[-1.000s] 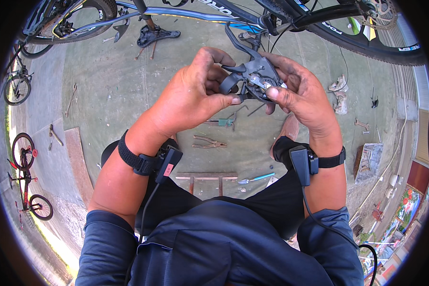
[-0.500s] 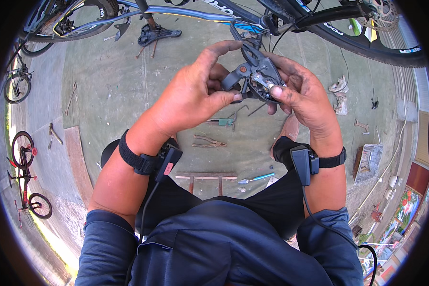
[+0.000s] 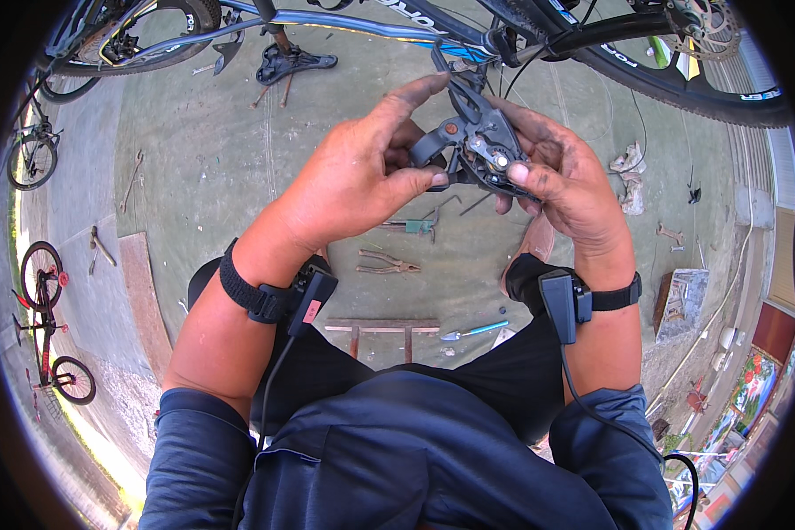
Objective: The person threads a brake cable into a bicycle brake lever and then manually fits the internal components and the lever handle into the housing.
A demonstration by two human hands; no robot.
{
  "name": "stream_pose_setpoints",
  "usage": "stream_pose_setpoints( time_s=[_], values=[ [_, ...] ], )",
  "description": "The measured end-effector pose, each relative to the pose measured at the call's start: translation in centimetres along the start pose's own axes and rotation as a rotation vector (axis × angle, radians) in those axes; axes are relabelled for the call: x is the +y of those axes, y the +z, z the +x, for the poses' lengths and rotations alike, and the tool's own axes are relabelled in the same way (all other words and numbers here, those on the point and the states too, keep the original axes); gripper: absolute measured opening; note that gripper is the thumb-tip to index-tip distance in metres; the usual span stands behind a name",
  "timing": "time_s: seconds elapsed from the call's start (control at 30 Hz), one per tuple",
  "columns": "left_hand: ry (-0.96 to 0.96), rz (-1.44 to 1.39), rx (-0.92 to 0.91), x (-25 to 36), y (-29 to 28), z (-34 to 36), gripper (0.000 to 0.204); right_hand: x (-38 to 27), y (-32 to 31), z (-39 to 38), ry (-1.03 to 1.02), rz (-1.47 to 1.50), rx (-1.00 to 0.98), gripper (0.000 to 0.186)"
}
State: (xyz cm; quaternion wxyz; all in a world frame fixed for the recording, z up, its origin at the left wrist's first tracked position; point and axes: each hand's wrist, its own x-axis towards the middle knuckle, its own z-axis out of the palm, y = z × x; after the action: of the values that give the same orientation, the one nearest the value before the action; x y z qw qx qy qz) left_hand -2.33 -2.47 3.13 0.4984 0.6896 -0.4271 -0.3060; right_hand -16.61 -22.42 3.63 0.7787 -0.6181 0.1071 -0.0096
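Observation:
Both hands hold a black bicycle brake and shift lever (image 3: pixel 495 146) up in front of me, its round bar clamp to the left and its long lever blade toward the top. Small metal parts show in the bared inside of the shifter. My left hand (image 3: pixel 375 155) pinches it by the clamp side, thumb below and forefinger up at the lever blade. Around the right side of the body wrap the fingers of my right hand (image 3: pixel 565 168), with the thumb beside the exposed mechanism. Dark grime covers the fingertips.
A blue and black bicycle (image 3: pixel 371 22) lies across the top with its saddle (image 3: pixel 291 64) hanging down. On the green floor are pliers (image 3: pixel 389 261), a green-handled hammer (image 3: pixel 411 226), a blue-handled tool (image 3: pixel 477 331) and a spanner (image 3: pixel 670 235). A metal box (image 3: pixel 682 302) sits at the right.
My right thumb has shifted slightly right, off the metal parts of the shifter, uncovering more of them. The left hand keeps its hold.

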Motion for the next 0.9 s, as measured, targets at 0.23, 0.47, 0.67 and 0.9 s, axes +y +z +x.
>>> stream_pose_setpoints(
  time_s=[0.23, 0.47, 0.67, 0.9],
  values=[
    [0.158, 0.159, 0.055, -1.5, 0.3, 0.2, 0.057, 0.0, 0.7, 0.1, 0.010, 0.022, 0.022, 0.081],
    [0.258, 0.286, 0.124, -1.1, 0.2, 0.2, 0.048, 0.0, 0.8, 0.1, 0.001, 0.015, 0.022, 0.081],
    [0.292, 0.321, 0.133, -1.1, 0.1, 0.3, 0.046, -0.1, 0.8, 0.3, -0.001, 0.029, 0.012, 0.080],
    [0.294, 0.321, 0.145, -1.3, 0.1, 0.3, 0.045, 0.2, 0.7, 0.4, 0.031, 0.088, 0.011, 0.080]
  ],
)
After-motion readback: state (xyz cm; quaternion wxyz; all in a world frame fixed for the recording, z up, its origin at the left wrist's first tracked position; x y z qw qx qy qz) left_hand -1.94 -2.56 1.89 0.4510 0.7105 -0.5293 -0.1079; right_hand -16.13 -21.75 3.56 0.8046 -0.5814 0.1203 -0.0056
